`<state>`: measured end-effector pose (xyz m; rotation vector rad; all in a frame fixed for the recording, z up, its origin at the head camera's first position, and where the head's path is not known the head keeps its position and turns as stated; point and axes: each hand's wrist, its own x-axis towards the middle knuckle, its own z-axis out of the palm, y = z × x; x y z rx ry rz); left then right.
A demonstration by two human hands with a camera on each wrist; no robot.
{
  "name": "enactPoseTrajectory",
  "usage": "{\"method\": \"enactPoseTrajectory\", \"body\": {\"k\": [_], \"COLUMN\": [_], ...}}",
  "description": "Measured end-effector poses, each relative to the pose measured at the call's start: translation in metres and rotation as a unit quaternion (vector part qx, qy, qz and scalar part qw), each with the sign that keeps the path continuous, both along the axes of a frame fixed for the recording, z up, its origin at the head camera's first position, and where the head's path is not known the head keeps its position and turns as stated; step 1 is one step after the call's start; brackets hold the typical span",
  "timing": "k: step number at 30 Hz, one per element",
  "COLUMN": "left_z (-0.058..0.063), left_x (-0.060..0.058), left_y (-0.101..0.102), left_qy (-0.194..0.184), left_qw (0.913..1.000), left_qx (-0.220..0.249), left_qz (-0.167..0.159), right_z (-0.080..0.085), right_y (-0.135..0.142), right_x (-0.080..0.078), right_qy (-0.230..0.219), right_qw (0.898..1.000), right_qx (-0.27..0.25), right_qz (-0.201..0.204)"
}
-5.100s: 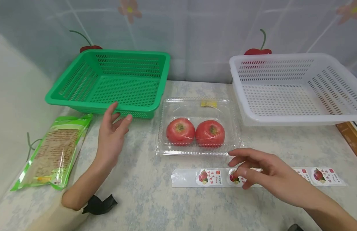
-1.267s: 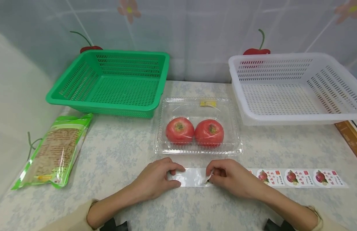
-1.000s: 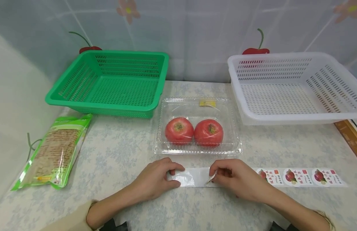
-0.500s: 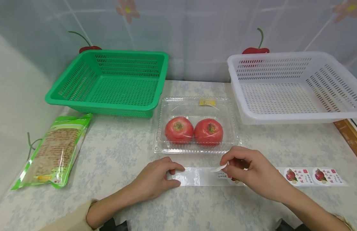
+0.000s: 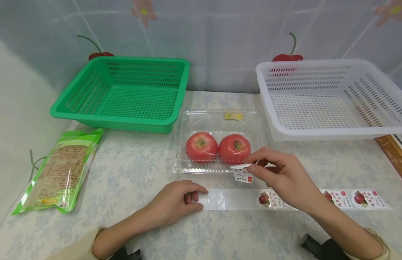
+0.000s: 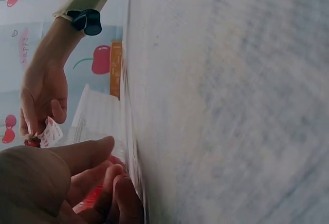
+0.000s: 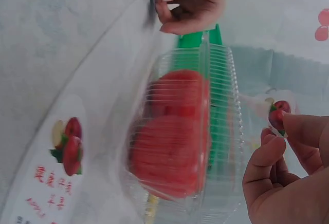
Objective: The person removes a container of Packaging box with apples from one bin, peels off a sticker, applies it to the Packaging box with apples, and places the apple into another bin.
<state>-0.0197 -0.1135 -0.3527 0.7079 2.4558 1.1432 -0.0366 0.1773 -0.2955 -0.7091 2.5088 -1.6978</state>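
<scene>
My right hand (image 5: 282,178) pinches a peeled label sticker (image 5: 243,174) between thumb and fingertips. It is bent, held above the table at the front edge of a clear plastic clamshell box (image 5: 217,124). The right wrist view shows the apple print on this sticker (image 7: 279,115). Two red apples (image 5: 201,147) sit inside the closed box. My left hand (image 5: 176,200) holds the left end of the sticker strip (image 5: 238,199) on the table, thumb and fingers curled at it. The strip's left part is bare backing; apple stickers remain towards the right, partly hidden by my right hand.
A green basket (image 5: 129,122) stands at the back left, a white basket (image 5: 334,133) at the back right. A green-edged packet (image 5: 59,169) of brown contents lies at the left. A brown box edge (image 5: 394,155) shows below the white basket.
My right hand has peeled a sticker off the strip and lifted it forward to the clamshell's front edge. My left hand came from near the green basket and now stays at the strip's left end.
</scene>
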Motion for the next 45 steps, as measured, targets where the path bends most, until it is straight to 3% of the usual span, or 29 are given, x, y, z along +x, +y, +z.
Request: {"method": "enactPoseTrajectory", "body": {"k": [3,7,9,12,15,18,22,26,32,38,45], "left_z": [0.003,0.012,0.018,0.025,0.028,0.026,0.020,0.016,0.016,0.017,0.017], "left_x": [0.002,0.003,-0.001,-0.011,-0.022,-0.031,-0.038,-0.042,-0.042,-0.042,-0.042], "left_y": [-0.001,-0.001,-0.002,-0.006,-0.009,-0.013,-0.017,-0.019,-0.019,-0.019,-0.019], "left_qy": [0.002,0.067,0.127,0.220,0.261,0.217,0.094,0.009,-0.013,-0.023,-0.032], "left_qw": [0.9983,0.9873,0.9752,0.9531,0.9375,0.9456,0.9682,0.9697,0.9663,0.9636,0.9607], "left_qx": [0.057,0.139,0.170,0.172,0.136,0.104,0.117,0.158,0.170,0.181,0.194], "left_qz": [0.006,0.036,0.061,0.115,0.185,0.219,0.200,0.187,0.192,0.195,0.196], "right_z": [0.006,0.013,0.015,0.018,0.018,0.018,0.017,0.016,0.011,0.004,-0.001], "right_y": [-0.003,-0.007,-0.010,-0.015,-0.020,-0.026,-0.033,-0.038,-0.043,-0.045,-0.047], "right_x": [-0.005,-0.014,-0.020,-0.028,-0.038,-0.049,-0.063,-0.074,-0.084,-0.088,-0.087], "right_qy": [-0.005,-0.015,-0.017,-0.026,-0.030,-0.034,-0.043,-0.067,-0.087,-0.028,0.021], "right_qw": [1.000,0.999,0.998,0.997,0.997,0.997,0.998,0.997,0.996,0.998,0.991], "right_qx": [0.003,0.005,0.008,0.015,0.021,0.018,0.010,-0.001,0.001,0.055,0.128], "right_qz": [-0.023,-0.049,-0.057,-0.066,-0.067,-0.060,-0.051,-0.040,-0.024,-0.032,-0.042]}}
